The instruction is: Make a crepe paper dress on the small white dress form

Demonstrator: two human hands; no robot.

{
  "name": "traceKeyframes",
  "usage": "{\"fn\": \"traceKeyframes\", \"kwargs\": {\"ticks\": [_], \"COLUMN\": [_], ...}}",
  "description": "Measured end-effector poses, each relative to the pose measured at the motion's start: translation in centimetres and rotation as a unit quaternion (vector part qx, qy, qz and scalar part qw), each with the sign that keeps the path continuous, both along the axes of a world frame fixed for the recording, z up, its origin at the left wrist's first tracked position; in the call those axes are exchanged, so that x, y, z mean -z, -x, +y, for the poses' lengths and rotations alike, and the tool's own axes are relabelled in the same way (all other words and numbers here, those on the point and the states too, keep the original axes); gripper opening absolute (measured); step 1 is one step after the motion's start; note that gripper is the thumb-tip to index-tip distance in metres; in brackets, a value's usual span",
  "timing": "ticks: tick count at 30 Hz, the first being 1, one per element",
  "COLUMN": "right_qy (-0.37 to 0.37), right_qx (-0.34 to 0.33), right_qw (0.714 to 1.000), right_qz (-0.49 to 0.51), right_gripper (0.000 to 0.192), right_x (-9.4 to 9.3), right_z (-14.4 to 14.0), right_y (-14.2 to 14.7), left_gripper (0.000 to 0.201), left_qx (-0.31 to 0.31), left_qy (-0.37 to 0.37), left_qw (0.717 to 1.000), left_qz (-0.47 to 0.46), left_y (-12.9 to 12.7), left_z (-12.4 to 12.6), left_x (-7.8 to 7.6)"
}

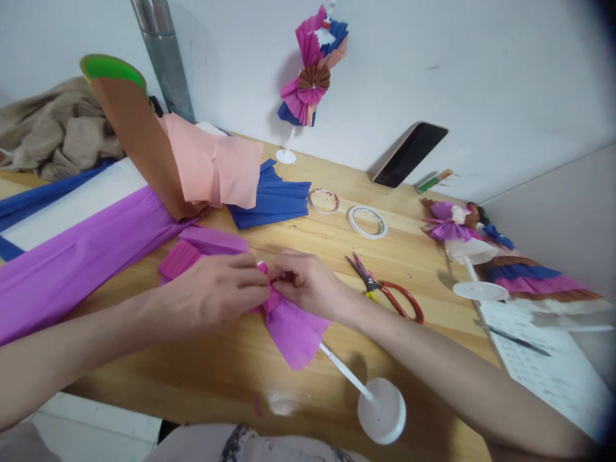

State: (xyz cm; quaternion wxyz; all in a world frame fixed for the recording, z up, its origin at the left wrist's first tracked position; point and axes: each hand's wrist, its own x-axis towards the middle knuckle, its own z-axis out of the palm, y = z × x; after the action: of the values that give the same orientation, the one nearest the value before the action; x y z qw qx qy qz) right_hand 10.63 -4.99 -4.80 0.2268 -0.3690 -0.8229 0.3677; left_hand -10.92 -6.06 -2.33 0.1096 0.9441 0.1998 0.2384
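My left hand (219,289) and my right hand (308,282) meet at the middle of the wooden table (202,366), both pinching a gathered piece of purple and pink crepe paper (293,330). The paper fans out below my fingers and sits on a thin white stick with a round white base (382,410) that lies toward me. Folded pink and purple paper pieces (197,250) lie just behind my left hand.
Red-handled scissors (389,292) lie right of my hands. Two tape rolls (368,221) and blue folded paper (272,199) sit behind. Long purple, white and blue crepe sheets (72,256) cover the left. Finished paper dolls stand at the wall (312,70) and lie right (476,247). A phone (409,154) leans on the wall.
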Motion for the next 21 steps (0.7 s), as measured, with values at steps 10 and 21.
{"fn": "traceKeyframes", "kwargs": {"ticks": [10,21], "right_qy": [0.08,0.065], "right_qx": [0.025,-0.034], "right_qw": [0.996,0.996], "right_qz": [0.039,-0.041], "right_gripper": [0.014,0.008], "right_x": [-0.3,-1.8], "right_z": [0.1,-0.7], "right_y": [-0.7,-1.3], "left_gripper": [0.028,0.018], "left_qx": [0.018,-0.205], "left_qy": [-0.149,0.117], "left_qw": [0.979,0.97], "left_qz": [0.137,-0.047], "left_y": [-0.5,1.0], "left_z": [-2.2,0.0], "left_x": [0.3,2.5]}}
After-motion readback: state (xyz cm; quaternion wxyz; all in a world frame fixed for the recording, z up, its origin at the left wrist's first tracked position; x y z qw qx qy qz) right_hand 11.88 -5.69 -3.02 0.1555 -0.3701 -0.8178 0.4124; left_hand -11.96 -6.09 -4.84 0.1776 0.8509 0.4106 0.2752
